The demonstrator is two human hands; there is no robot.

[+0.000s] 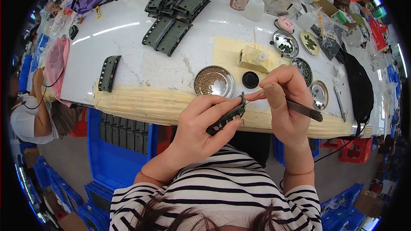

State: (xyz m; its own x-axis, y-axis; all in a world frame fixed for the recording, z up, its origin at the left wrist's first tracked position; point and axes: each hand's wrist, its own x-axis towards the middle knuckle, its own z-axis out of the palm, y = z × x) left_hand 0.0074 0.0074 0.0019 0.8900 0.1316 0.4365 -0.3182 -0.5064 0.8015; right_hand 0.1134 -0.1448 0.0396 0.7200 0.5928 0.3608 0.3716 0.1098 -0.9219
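White worktable [128,66] fills the middle of a crowded workshop, its front edge built up with a pale, taped strip [141,105]. Above that strip, just nearer the wearer than a steel dish [225,87] of tiny brown pieces [207,80], the left hand [201,122] has its thumb and fingers closed on a narrow dark-green part [222,122], which tilts up toward the right. The right hand [291,98] grips dark metal tweezers [305,110], their rear end jutting past the palm; its fingertips lie close to the upper end of the part, but whether the tweezer tips touch it cannot be told. The part looks light and stiff, probably moulded plastic, with small round fittings along its side that could work loose if squeezed. Its long edges seem the best place to hold it, a light pinch leaving the end and the fittings free; the smooth face might slip under a damp finger. Similar pieces lie in a stack [177,2] at the back, singly as a curved green piece [110,73] on the left, and in rows inside a blue crate [111,169] below.
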